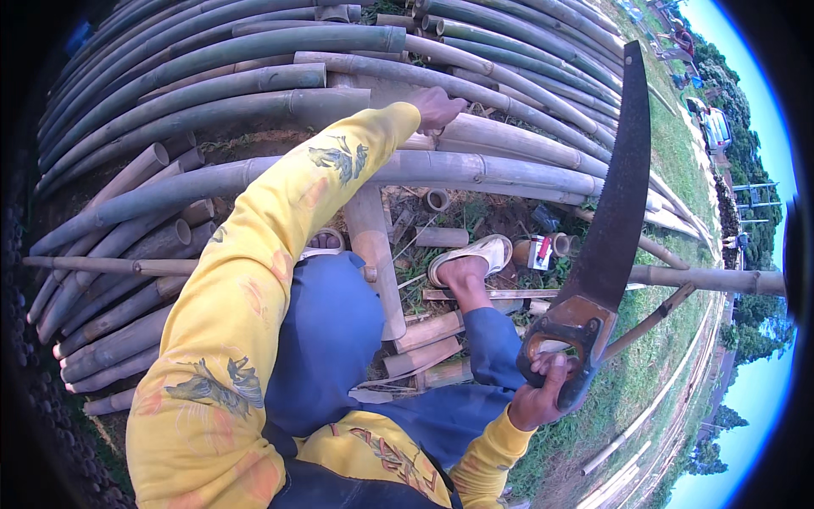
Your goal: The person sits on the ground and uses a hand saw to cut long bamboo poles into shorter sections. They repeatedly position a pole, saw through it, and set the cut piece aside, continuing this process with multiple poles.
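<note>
A handsaw [612,187] with a long dark blade and a worn brown handle stands nearly upright, its tip pointing away from me. My right hand [543,392] is closed round its handle. Far forward, my left hand [438,108] is curled on a bamboo pole [517,144]; my wrist and sleeve hide part of the grip. Between that hand and my knees a thick bamboo pole [483,169] runs crosswise beneath my left forearm. A short upright-looking bamboo post [373,246] lies in front of my legs, below the crosswise pole.
Many bamboo poles [229,81] are stacked ahead and to the left. Cut bamboo pieces [428,332] lie around my sandalled feet, beside a small white-and-red box [540,253]. A horizontal pole [712,278] juts out at the right. Another person [681,41] and a vehicle [717,129] are far off.
</note>
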`<control>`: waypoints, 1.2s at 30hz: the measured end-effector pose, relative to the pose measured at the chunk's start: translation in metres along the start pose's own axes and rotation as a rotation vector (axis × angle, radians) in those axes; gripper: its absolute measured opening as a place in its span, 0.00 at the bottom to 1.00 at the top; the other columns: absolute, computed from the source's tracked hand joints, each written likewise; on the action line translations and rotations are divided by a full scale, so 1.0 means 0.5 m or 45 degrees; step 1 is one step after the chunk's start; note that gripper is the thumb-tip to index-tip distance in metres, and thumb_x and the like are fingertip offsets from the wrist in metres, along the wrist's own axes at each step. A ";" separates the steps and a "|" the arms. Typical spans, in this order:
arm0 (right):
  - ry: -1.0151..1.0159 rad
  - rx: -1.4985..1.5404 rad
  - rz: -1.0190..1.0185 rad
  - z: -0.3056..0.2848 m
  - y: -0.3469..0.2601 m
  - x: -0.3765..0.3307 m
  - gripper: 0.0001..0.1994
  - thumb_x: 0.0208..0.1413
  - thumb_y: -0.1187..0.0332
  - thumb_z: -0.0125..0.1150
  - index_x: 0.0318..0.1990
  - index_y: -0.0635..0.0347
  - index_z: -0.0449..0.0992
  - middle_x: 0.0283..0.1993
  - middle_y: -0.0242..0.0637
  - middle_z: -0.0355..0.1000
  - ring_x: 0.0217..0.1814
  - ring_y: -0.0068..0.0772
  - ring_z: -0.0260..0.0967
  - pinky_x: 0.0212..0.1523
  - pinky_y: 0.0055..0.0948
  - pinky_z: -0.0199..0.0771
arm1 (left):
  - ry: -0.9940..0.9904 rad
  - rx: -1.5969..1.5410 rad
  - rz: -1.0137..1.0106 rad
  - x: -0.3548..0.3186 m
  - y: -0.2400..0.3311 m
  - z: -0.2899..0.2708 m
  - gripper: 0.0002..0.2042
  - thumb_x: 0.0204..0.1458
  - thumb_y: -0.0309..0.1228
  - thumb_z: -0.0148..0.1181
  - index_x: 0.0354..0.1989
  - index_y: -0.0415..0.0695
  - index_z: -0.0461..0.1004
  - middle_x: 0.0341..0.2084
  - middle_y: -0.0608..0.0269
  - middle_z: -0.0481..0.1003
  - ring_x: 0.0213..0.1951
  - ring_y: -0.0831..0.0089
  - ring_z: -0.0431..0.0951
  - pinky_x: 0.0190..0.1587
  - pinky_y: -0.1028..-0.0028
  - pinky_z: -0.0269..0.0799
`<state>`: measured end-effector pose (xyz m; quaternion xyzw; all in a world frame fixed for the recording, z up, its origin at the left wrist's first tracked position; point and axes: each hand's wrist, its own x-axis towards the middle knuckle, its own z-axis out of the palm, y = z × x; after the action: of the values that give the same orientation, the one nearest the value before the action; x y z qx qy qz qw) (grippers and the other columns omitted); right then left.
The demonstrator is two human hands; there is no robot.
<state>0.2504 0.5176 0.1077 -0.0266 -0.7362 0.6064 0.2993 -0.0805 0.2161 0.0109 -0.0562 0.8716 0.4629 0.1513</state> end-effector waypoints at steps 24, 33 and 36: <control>-0.245 -0.231 0.228 -0.035 0.017 -0.090 0.05 0.59 0.78 0.64 0.38 0.68 0.73 0.26 0.35 0.73 0.25 0.22 0.69 0.28 0.22 0.69 | -0.496 0.692 -0.035 -0.180 -0.261 -0.117 0.56 0.34 0.71 0.71 0.58 0.26 0.72 0.53 0.35 0.76 0.57 0.46 0.77 0.62 0.57 0.69; -0.275 -0.134 0.330 -0.003 0.001 -0.104 0.06 0.58 0.80 0.65 0.40 0.69 0.75 0.28 0.34 0.74 0.26 0.21 0.69 0.29 0.21 0.69 | 0.052 0.203 0.044 -0.078 -0.292 -0.088 0.46 0.63 0.68 0.40 0.50 0.25 0.77 0.45 0.33 0.79 0.51 0.45 0.79 0.57 0.54 0.69; -0.234 -0.168 0.296 -0.011 0.011 -0.091 0.06 0.58 0.80 0.65 0.40 0.70 0.75 0.28 0.34 0.74 0.26 0.20 0.69 0.28 0.21 0.69 | -0.004 0.090 -0.202 -0.031 -0.247 -0.023 0.46 0.62 0.69 0.39 0.53 0.28 0.77 0.46 0.34 0.79 0.53 0.47 0.78 0.57 0.56 0.69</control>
<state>0.2882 0.5055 0.0846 -0.0758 -0.7907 0.5872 0.1560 -0.0387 0.1360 -0.0758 -0.1192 0.8801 0.4182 0.1907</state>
